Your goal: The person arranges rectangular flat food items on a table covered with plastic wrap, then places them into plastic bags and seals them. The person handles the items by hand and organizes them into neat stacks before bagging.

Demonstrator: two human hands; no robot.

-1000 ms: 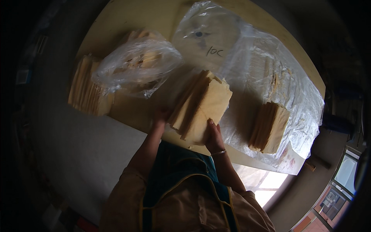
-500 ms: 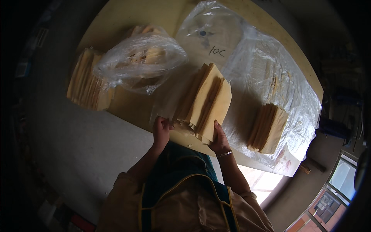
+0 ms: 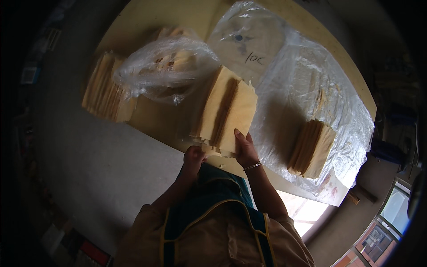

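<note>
A thick stack of thin tan sheets (image 3: 235,111) stands tilted over the table in front of me, with a gap between its two bundles. My right hand (image 3: 246,149) grips its lower right side, the thumb lying on the front face and the other fingers hidden behind. At the stack's lower left corner my left hand (image 3: 194,159) is closed, its fingertips pinching the ragged, pale lower edge of a sheet. Its exact hold is partly hidden. Another, smaller stack of tan sheets (image 3: 312,149) rests on clear plastic to the right.
A crumpled clear plastic bag (image 3: 167,66) with tan sheets inside lies at the left. Beside it, a wide stack of sheets (image 3: 106,91) sits at the table's left edge. Plastic sheeting (image 3: 342,111) covers the right side of the yellowish table (image 3: 142,13).
The held stack has shifted left and turned its front face more toward me. My right hand has moved up and left with it; my left hand has moved right and slightly down.
</note>
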